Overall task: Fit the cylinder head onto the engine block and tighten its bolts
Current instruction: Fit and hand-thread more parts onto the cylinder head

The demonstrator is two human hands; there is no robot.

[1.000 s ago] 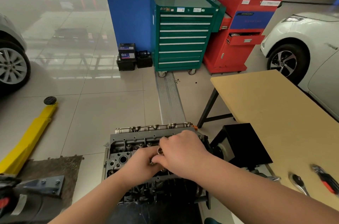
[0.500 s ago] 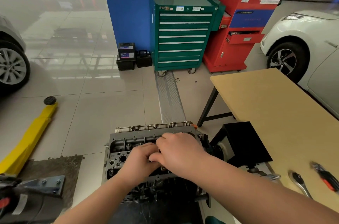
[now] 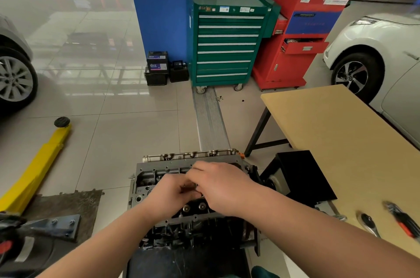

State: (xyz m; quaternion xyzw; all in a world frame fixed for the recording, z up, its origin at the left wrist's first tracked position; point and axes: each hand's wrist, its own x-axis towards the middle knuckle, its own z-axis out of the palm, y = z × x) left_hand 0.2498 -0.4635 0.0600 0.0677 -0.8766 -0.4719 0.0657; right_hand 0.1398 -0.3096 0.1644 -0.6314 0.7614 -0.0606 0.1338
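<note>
The grey cylinder head (image 3: 147,177) lies on top of the dark engine block (image 3: 181,236), low in the middle of the view. My left hand (image 3: 166,193) and my right hand (image 3: 225,184) meet over the middle of the head. Their fingertips are pinched together on a small metal bolt (image 3: 196,186), which is mostly hidden by the fingers. Two bolt heads (image 3: 186,208) sit in the head's near edge, just below my hands.
A wooden table (image 3: 341,141) stands at the right with a ratchet (image 3: 368,223) and red-handled pliers (image 3: 404,223) near its front. A black stand (image 3: 302,175) sits between table and engine. A yellow lift arm (image 3: 38,164) lies left; a green tool cabinet (image 3: 227,39) stands behind.
Both hands have stayed together over the head, shifting slightly toward its far side. The metal part seen between the fingers a second ago is now mostly covered.
</note>
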